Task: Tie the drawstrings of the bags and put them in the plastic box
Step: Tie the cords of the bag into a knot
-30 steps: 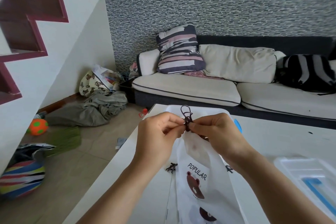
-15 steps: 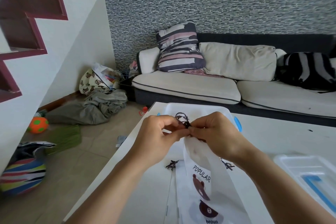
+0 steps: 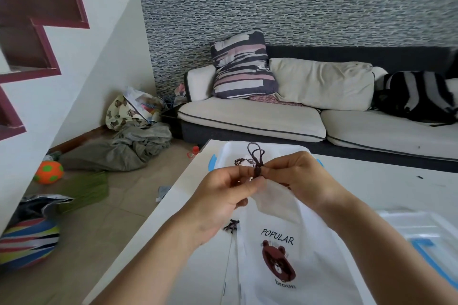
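Two hands meet at the gathered mouth of a white drawstring bag (image 3: 292, 250) printed with "POPULAR" and a brown bear. The bag hangs from them, its lower part draping toward the viewer over the white table (image 3: 386, 188), so its weight keeps the neck taut for tying. The left hand (image 3: 223, 195) pinches the dark drawstring (image 3: 256, 158) just below the knot, thumb against forefinger. The right hand (image 3: 297, 176) pinches it from the other side, fingers curled tight. Both grips are narrow and closed on the cord. Loops of cord stand up above the fingertips, which suggests the knot is formed or nearly so and is being snugged.

Beneath the left wrist a small dark tied cord end (image 3: 231, 226) lies on the table, seemingly belonging to another bag lying flat there.

At the right edge rests a clear plastic lid (image 3: 426, 235) with a blue strip; I cannot tell whether anything is on it.

Beyond the hands stands the plastic box (image 3: 230, 150), white with blue handles. Inside, another dark cord (image 3: 241, 161) shows, probably from a bag already stowed. The held bag would go there next.
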A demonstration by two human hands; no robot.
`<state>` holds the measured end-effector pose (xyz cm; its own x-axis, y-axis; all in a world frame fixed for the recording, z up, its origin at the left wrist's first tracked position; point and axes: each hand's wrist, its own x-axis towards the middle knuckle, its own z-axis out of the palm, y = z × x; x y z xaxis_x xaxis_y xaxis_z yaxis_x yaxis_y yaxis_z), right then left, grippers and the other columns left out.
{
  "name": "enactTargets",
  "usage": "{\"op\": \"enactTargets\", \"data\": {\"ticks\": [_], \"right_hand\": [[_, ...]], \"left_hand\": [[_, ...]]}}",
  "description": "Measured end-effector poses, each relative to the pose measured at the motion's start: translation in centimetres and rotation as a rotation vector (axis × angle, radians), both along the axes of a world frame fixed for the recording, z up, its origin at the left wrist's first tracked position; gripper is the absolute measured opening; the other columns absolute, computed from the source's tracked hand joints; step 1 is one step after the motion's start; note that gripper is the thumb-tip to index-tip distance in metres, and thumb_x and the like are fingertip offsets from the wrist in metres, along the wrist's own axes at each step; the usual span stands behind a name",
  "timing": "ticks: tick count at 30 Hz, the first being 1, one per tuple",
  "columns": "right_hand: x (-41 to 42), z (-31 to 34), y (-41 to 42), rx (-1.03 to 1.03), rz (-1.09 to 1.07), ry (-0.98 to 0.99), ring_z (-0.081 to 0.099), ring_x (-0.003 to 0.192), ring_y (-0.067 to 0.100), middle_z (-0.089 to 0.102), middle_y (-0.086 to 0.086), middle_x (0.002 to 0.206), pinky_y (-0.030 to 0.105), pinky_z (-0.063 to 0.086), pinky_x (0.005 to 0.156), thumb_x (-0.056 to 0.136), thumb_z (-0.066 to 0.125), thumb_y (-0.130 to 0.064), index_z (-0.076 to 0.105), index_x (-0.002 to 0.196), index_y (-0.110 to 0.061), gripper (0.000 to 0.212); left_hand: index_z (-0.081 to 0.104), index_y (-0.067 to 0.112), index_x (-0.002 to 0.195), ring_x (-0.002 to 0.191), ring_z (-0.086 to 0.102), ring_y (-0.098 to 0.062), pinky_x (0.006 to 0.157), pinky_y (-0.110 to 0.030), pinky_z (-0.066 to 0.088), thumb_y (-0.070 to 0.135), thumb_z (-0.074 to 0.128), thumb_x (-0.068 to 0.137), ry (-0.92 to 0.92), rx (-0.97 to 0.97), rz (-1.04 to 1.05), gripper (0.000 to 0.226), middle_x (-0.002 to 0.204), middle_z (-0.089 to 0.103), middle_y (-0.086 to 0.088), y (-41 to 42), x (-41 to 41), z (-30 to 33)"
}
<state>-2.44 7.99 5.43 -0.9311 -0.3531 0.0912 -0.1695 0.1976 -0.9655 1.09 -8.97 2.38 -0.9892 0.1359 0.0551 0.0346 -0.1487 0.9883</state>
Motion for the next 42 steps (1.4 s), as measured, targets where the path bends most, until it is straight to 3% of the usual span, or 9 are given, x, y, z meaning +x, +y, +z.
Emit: {"op": "enactTargets", "data": {"ticks": [4, 8, 17, 19, 25, 28, 31, 35, 42], "right_hand": [[0.5, 0.1, 0.0, 0.024, 0.016, 0.008, 0.059, 0.062, 0.004, 0.073, 0.002, 0.069, 0.014, 0.044, 0.064, 0.093, 0.066, -0.008, 0.081, 0.082, -0.009, 0.019], [0.6, 0.0, -0.4, 0.106, -0.014, 0.034, 0.054, 0.073, 0.018, 0.069, 0.03, 0.089, 0.033, 0.044, 0.074, 0.092, 0.067, -0.011, 0.08, 0.082, -0.008, 0.016], [0.8, 0.1, -1.0, 0.115, -0.098, 0.049, 0.054, 0.065, 0.017, 0.069, 0.021, 0.075, 0.031, 0.045, 0.066, 0.093, 0.069, -0.015, 0.079, 0.076, -0.009, 0.021], [0.9, 0.3, -1.0, 0.086, -0.095, 0.034, 0.058, 0.067, 0.019, 0.071, 0.026, 0.086, 0.031, 0.047, 0.067, 0.093, 0.069, -0.015, 0.079, 0.076, -0.007, 0.021], [1.0, 0.2, -0.8, 0.069, -0.103, -0.008, 0.063, 0.07, 0.02, 0.074, 0.022, 0.088, 0.033, 0.052, 0.071, 0.092, 0.069, -0.013, 0.08, 0.077, -0.009, 0.019], [0.7, 0.1, -0.9, 0.098, -0.133, -0.006, 0.061, 0.07, 0.019, 0.073, 0.022, 0.088, 0.029, 0.05, 0.069, 0.092, 0.069, -0.014, 0.079, 0.079, -0.006, 0.018], [0.8, 0.0, -1.1, 0.132, -0.121, 0.022, 0.054, 0.062, 0.01, 0.07, 0.016, 0.07, 0.02, 0.044, 0.059, 0.091, 0.067, -0.01, 0.079, 0.079, -0.007, 0.018], [0.8, -0.1, -1.1, 0.144, -0.086, 0.032, 0.051, 0.061, 0.013, 0.062, 0.008, 0.065, 0.024, 0.043, 0.06, 0.088, 0.061, -0.002, 0.079, 0.077, -0.008, 0.022], [0.6, -0.2, -0.8, 0.142, -0.026, 0.108, 0.052, 0.068, 0.018, 0.065, 0.017, 0.072, 0.035, 0.044, 0.068, 0.092, 0.066, -0.012, 0.075, 0.075, -0.003, 0.022]], "left_hand": [[0.076, 0.031, 0.078, 0.072, 0.051, -0.011, 0.069, -0.024, 0.042, 0.032, 0.074, 0.071, 0.131, -0.19, 0.112, 0.007, 0.078, 0.057, -0.003, 0.2, -0.3, -0.1], [0.069, 0.026, 0.077, 0.066, 0.054, -0.01, 0.064, -0.03, 0.044, 0.034, 0.072, 0.078, 0.297, -0.442, 0.229, 0.008, 0.075, 0.062, 0.008, -0.3, -0.7, -0.5], [0.069, 0.012, 0.079, 0.065, 0.06, -0.007, 0.061, -0.005, 0.038, 0.012, 0.064, 0.091, 0.887, -0.744, 0.616, 0.013, 0.071, 0.064, 0.012, -1.0, -0.5, -0.5], [0.07, 0.013, 0.079, 0.067, 0.062, -0.003, 0.063, -0.007, 0.041, 0.011, 0.066, 0.09, 0.811, -0.664, 0.611, 0.011, 0.071, 0.065, 0.015, -1.4, -0.6, -0.1], [0.071, 0.026, 0.076, 0.083, 0.067, -0.01, 0.074, -0.031, 0.053, 0.036, 0.057, 0.072, 0.087, -0.426, 0.399, 0.018, 0.078, 0.072, 0.013, -2.3, -1.5, -0.7], [0.068, 0.016, 0.072, 0.068, 0.059, -0.01, 0.064, -0.019, 0.044, 0.02, 0.062, 0.075, 0.657, -0.512, 0.683, 0.007, 0.068, 0.064, 0.009, -2.0, -0.2, 0.3], [0.075, 0.006, 0.082, 0.075, 0.063, -0.021, 0.071, -0.03, 0.05, 0.009, 0.07, 0.082, 1.206, -0.794, 0.631, 0.006, 0.081, 0.066, -0.002, -0.7, 0.6, 0.6], [0.079, 0.012, 0.096, 0.081, 0.066, -0.014, 0.07, -0.031, 0.054, 0.012, 0.073, 0.083, 1.026, -0.875, 0.564, 0.014, 0.088, 0.069, 0.004, 0.2, -0.1, -0.4], [0.081, 0.016, 0.096, 0.086, 0.073, -0.007, 0.079, -0.026, 0.058, 0.023, 0.076, 0.08, 0.569, -0.459, 0.427, 0.018, 0.088, 0.078, 0.011, 0.2, -0.2, -0.2]]}}
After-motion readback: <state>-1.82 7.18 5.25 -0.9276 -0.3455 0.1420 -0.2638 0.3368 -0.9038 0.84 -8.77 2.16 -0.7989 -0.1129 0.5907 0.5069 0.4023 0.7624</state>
